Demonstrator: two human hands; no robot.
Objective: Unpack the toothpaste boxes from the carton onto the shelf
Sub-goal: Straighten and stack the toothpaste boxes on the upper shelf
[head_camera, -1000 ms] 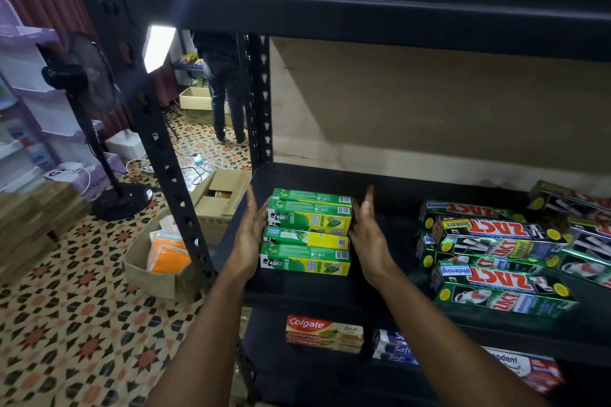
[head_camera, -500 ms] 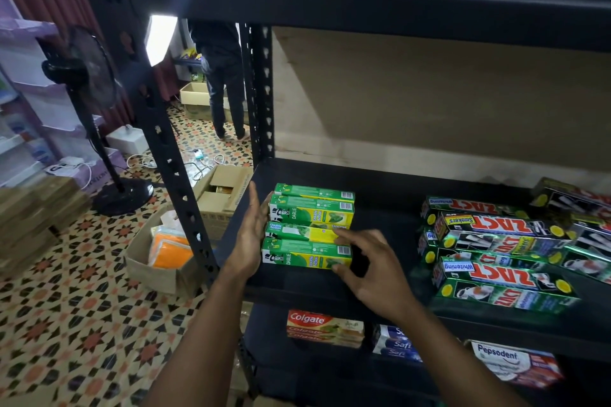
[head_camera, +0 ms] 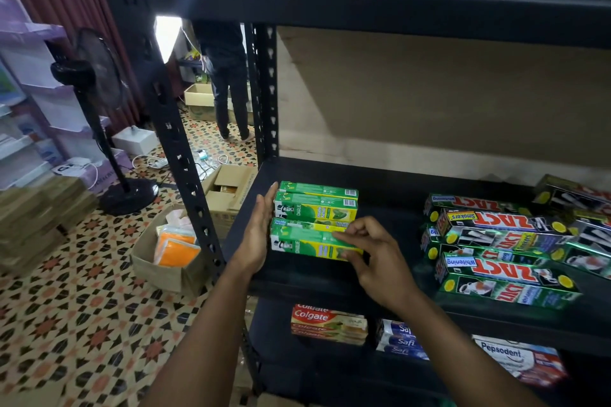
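Note:
Several green Darlie toothpaste boxes (head_camera: pixel 317 208) lie in two short stacks on the black shelf (head_camera: pixel 390 201), near its left end. My left hand (head_camera: pixel 259 235) is flat, fingers straight, pressed against the left ends of both stacks. My right hand (head_camera: pixel 370 251) pinches the right end of the front top box (head_camera: pixel 307 241), thumb underneath and fingers over its top edge. An open carton (head_camera: pixel 228 188) stands on the floor left of the shelf, behind the front post.
Stacked green ZACT boxes (head_camera: pixel 502 258) fill the shelf's right side. Colgate (head_camera: pixel 327 324), Safi and Pepsodent boxes lie on the shelf below. On the patterned floor stand a box of orange packs (head_camera: pixel 172 248) and a fan (head_camera: pixel 99 109). A person (head_camera: pixel 228 76) stands behind.
My right hand left the right side of the stacks, where it was flat, and curled around the right end of the front top box. The left hand stayed pressed against the left ends.

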